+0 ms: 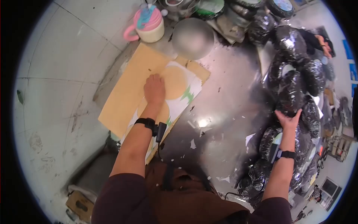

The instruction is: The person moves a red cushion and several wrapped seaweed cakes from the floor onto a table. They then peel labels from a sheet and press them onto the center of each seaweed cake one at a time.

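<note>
Tan cardboard sheet (pixel 126 89) lies on the shiny metal surface (pixel 223 112), near its left edge. On the sheet we see a white printed paper (pixel 188 89) with tan circles (pixel 174 82) and small green marks.

Left hand (pixel 154 89): pressed flat, palm down, fingers loose and grasping nothing. It rests on the paper where it meets the cardboard, just beside the upper tan circle. Black band on that wrist, with a small black unit hanging from it.

Right hand (pixel 288 120): open, fingers spread, nothing gripped. It touches or hovers at the heap of bundles wrapped in glossy black film (pixel 294 86) on the right side of the surface; we cannot tell whether there is true contact. What the wrappings hold is hidden, though round lid-like shapes show through in places.

Containers: a pink and cream mug (pixel 149 26) with a pink handle stands at the far edge of the surface, a blue piece sticking out of the top; we cannot make out what else is in it. Just beside it sits a dull grey metal dome or bowl (pixel 192 38), blurred.

Scraps of white paper (pixel 192 143) are scattered over the surface between the arms.
</note>
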`<move>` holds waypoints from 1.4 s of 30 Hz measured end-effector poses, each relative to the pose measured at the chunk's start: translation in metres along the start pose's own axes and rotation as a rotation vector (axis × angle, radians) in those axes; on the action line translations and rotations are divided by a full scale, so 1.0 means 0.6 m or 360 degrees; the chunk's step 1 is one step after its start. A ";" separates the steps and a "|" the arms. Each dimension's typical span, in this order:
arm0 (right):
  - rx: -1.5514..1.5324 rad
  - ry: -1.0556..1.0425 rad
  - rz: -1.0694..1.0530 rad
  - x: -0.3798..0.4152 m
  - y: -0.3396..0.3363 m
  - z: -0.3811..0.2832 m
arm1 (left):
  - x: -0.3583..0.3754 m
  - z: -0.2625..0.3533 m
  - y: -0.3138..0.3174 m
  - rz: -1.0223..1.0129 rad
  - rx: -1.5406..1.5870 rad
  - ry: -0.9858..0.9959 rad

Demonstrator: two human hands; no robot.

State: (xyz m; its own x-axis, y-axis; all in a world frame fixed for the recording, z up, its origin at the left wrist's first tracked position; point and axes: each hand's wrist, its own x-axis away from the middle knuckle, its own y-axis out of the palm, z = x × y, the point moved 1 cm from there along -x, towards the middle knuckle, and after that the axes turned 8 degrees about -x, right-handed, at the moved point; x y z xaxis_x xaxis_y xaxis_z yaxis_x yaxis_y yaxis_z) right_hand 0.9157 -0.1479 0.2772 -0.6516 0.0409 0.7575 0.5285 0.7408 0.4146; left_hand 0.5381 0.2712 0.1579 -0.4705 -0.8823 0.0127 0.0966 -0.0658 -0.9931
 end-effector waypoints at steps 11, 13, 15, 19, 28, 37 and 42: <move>-0.0068 -0.0279 -0.0247 0.055 -0.068 0.074 | -0.067 -0.056 -0.019 0.0412 0.0207 0.0066; 0.0139 -0.0201 -0.0435 0.079 -0.180 0.122 | 0.010 -0.020 -0.083 0.0331 0.0293 0.0510; 0.0895 0.0037 -0.0339 0.140 -0.284 0.189 | 0.144 0.016 -0.136 -0.0196 0.0037 0.0721; 0.1862 0.0416 -0.0969 0.267 -0.314 0.336 | 0.228 -0.086 -0.065 -0.0308 -0.0257 0.0663; 0.1952 0.0228 -0.1025 0.277 -0.346 0.394 | 0.124 -0.214 -0.001 0.0008 0.0255 0.0395; 0.2302 -0.0491 -0.0906 0.332 -0.359 0.393 | 0.095 -0.211 -0.093 -0.0094 -0.0304 0.0381; 0.2497 -0.0803 -0.0985 0.347 -0.375 0.372 | 0.138 -0.132 -0.044 -0.0012 -0.0054 0.0066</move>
State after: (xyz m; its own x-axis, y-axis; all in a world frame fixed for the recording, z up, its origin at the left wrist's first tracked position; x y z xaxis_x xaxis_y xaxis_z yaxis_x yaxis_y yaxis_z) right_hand 0.5396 -0.1564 0.2289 -0.7857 -0.5106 0.3493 -0.6167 0.6015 -0.5078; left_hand 0.4269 0.2369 0.1761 -0.5073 -0.8616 0.0160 0.0635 -0.0559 -0.9964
